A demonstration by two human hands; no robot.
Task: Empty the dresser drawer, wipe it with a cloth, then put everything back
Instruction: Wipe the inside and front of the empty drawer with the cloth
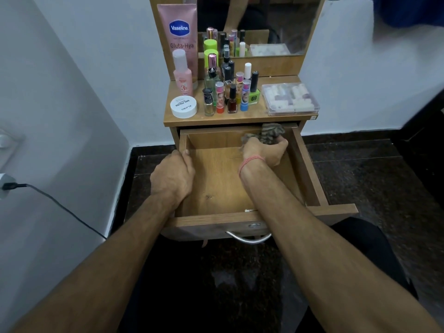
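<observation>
Drawer (pixel 216 183) wiping is the step in hand, by my reading. My right hand (pixel 264 150) has its fingers (pixel 282 143) curled round a bunched grey-brown cloth (pixel 270 132), pressing it into the far right corner of the drawer, against the back wall. My left hand (pixel 174 175) has its fingers hooked over the left side wall near the back; I judge this grip is there to steady the drawer against the push of the wipe.

The drawer is pulled well out from under the dresser surface (pixel 254 114), and its wooden floor shows bare, so emptying appears complete. A metal handle (pixel 249 239) hangs below the front panel.

On the surface above stand the removed items, kept within reach for return: a white nail polish remover jar (pixel 183 106), a cluster of nail polish and perfume bottles (pixel 230 92), a pink Vaseline tube (pixel 179 37) leaning at the back, and a clear plastic box (pixel 290 98) on the right. A mirror (pixel 276 22) rises behind them.
</observation>
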